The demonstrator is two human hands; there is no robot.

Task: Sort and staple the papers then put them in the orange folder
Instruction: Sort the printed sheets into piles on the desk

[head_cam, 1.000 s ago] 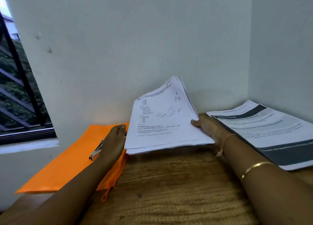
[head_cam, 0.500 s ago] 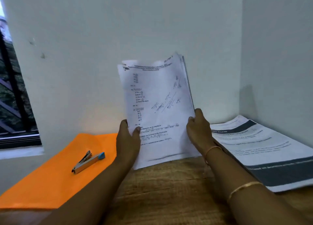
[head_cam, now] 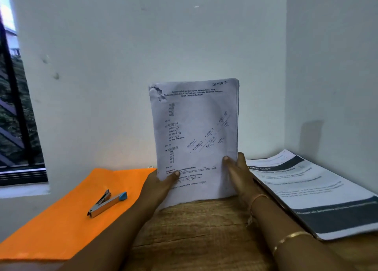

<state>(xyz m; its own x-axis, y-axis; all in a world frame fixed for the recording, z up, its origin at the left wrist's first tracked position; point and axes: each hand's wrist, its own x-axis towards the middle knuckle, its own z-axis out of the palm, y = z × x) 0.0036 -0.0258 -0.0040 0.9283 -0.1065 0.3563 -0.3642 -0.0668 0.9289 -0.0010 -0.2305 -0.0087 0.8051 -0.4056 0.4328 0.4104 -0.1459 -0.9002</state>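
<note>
A stack of printed white papers [head_cam: 196, 136] stands upright on its bottom edge on the wooden table [head_cam: 196, 230], its torn top-left corner showing. My left hand [head_cam: 161, 186] grips the stack's lower left edge, thumb on the front page. My right hand [head_cam: 237, 172] grips the lower right edge the same way. The orange folder [head_cam: 67, 219] lies flat on the left of the table. A silver stapler with a blue end [head_cam: 107, 203] rests on the folder.
A second pile of printed sheets with dark bands [head_cam: 311, 193] lies at the right, against the side wall. White walls close the corner behind and to the right. A barred window [head_cam: 16, 111] is at far left.
The paper stack has been raised from a tilted, near-flat pose to upright on the table. My left hand left the stapler on the folder and took hold of the stack's left edge.
</note>
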